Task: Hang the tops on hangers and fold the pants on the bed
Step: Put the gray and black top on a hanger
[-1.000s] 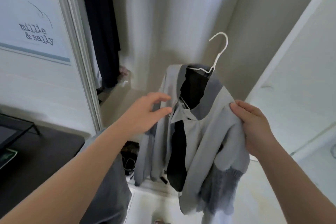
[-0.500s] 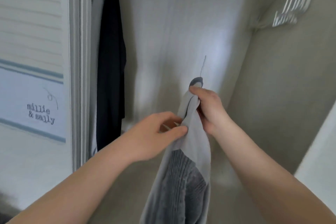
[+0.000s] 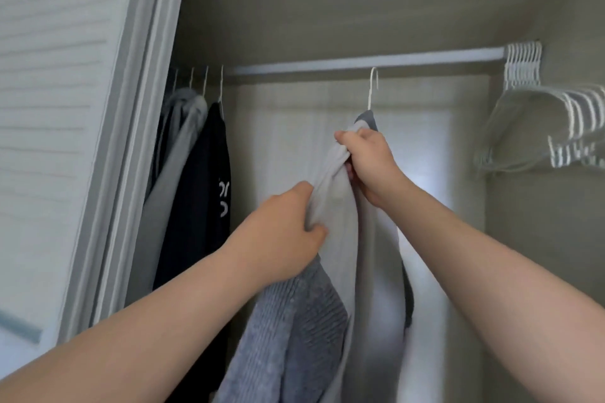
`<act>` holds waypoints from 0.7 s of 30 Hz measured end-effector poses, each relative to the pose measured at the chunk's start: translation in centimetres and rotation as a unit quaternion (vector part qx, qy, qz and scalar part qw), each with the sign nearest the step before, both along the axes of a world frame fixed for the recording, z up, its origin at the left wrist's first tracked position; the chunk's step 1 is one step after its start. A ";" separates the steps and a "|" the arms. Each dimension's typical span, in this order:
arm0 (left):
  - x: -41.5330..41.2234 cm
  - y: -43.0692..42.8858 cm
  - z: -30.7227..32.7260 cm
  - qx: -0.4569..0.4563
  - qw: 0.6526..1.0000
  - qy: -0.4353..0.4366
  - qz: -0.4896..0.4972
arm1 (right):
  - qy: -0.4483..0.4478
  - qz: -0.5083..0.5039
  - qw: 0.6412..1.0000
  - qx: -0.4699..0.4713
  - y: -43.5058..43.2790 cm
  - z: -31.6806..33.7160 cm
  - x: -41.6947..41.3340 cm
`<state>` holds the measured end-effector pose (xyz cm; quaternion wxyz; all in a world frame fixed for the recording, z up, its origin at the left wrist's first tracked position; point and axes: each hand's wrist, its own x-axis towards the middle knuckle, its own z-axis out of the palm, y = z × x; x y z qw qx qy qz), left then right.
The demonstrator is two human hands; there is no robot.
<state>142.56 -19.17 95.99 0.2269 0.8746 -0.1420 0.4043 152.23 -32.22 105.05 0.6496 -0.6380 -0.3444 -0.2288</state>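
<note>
Looking into an open closet, the person's right hand (image 3: 366,163) is gripping the bunched shoulder of a grey top (image 3: 334,206) just below its hanger (image 3: 371,91). The hanger's white hook is reaching the closet rod (image 3: 327,65), though whether it is caught there is unclear. The left hand (image 3: 284,226) is clutching the fabric lower down. Other tops (image 3: 196,190) are hanging at the left and spare hangers (image 3: 556,114) are bunching at the right. No pants are showing.

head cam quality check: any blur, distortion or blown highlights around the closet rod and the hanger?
Head view: spare white hangers at the frame's right edge smeared by blur; hanger hook and closet rod soft but readable; wide-angle bend tilts the door frame; bright wall patch behind the right hand gripping the grey top; upper closet dim.
</note>
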 end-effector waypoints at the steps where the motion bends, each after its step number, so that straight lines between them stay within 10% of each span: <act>1: 1.0 0.1 1.2 0.007 1.000 -0.011 0.016 | -0.012 -0.011 1.000 -0.011 -0.1 1.4 1.0; 21: 10.7 3.4 6.1 0.161 0.979 -0.006 0.124 | 0.036 -0.101 0.991 -0.078 2.1 9.5 11.1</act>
